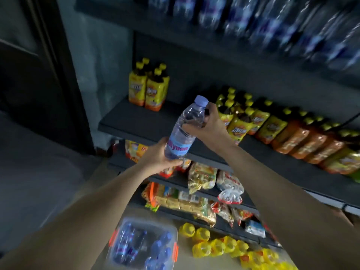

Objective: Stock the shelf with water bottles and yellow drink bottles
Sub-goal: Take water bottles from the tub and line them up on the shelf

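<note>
2 hands [159,152] [209,123] curl their fingers round 1 water bottle [185,131], tilted before the middle shelf [136,123], likely mid-stocking; next it probably needs standing upright there or above.

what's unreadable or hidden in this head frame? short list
- Top shelf bottles, head view: motion blur, labels unreadable, count unclear.
- Water bottle label: partly covered by left hand; base hidden too.
- Right hand: fingers behind the bottle, also seems to hold something dark, unidentifiable.
- Clear bin: blurred, bottle count unclear.
- Yellow drink bottles on the floor: cut off by the bottom edge.
</note>
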The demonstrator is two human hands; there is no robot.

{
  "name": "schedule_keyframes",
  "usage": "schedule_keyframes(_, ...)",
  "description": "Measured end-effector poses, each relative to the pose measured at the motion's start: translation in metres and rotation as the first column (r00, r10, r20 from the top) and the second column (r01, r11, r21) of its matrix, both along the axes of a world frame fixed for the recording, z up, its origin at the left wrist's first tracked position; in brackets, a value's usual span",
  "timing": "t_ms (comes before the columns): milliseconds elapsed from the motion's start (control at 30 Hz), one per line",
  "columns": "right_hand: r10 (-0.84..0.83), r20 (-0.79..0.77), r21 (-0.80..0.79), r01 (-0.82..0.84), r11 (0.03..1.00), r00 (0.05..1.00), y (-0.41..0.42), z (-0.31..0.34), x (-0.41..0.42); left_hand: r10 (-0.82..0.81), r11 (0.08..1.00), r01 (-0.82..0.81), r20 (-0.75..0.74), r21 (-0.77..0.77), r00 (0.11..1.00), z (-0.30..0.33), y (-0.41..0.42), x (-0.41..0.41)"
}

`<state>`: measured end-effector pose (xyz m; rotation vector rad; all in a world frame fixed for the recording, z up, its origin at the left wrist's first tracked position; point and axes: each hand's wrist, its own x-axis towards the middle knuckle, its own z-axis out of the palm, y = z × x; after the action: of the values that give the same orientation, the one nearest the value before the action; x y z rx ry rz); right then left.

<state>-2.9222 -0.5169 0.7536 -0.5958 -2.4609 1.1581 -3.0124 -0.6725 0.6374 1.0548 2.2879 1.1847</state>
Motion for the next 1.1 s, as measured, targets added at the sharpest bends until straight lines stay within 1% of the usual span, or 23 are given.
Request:
schedule_keyframes(67,-0.032,-0.073,-0.049,0.028,0.998,0.997,0.001,0.026,0.000,0.043,0.997,-0.039,-0.059,0.059,0.997,0.031,0.009,0.000)
schedule_keyframes(133,-0.066,-0.149,-0.064,0.057,0.996,0.987,-0.002,0.049,0.000,0.059,0.992,-0.048,-0.098,0.115,0.993,0.064,0.016,0.001)
schedule_keyframes(200,-0.086,-0.198,-0.003,0.087,0.996,0.976,-0.008,0.071,0.003,0.050,0.986,-0.027,-0.138,0.162,0.989,0.095,0.023,0.004)
schedule_keyframes(267,-0.080,-0.212,0.103,0.104,0.989,0.974,-0.012,0.088,0.008,0.047,0.978,-0.009,-0.182,0.207,0.982,0.121,0.030,0.007)
schedule_keyframes(367,-0.119,-0.266,0.228,0.182,0.956,0.957,-0.012,0.112,0.012,0.055,0.971,0.007,-0.254,0.240,0.966,0.154,0.038,0.014)
schedule_keyframes(500,-0.174,-0.283,0.259,0.250,0.933,0.943,0.000,0.150,0.021,0.023,0.977,0.054,-0.351,0.208,0.936,0.190,0.050,0.019)
schedule_keyframes(633,-0.193,-0.315,0.317,0.295,0.901,0.929,0.016,0.182,0.035,-0.077,0.978,0.150,-0.417,0.143,0.906,0.225,0.067,0.015)
schedule_keyframes(700,-0.212,-0.302,0.363,0.318,0.876,0.929,0.026,0.196,0.042,-0.142,0.975,0.205,-0.469,0.087,0.872,0.245,0.076,0.011)
schedule_keyframes(767,-0.244,-0.291,0.374,0.345,0.861,0.925,0.039,0.208,0.046,-0.167,0.973,0.226,-0.523,0.050,0.836,0.263,0.088,0.006)
schedule_keyframes(900,-0.276,-0.334,0.344,0.389,0.855,0.901,0.082,0.228,0.049,-0.088,0.979,0.177,-0.566,0.104,0.819,0.291,0.118,-0.009)
schedule_keyframes(1100,-0.331,-0.344,0.320,0.441,0.838,0.879,0.174,0.255,0.046,0.053,0.982,0.086,-0.677,0.170,0.734,0.332,0.185,-0.038)
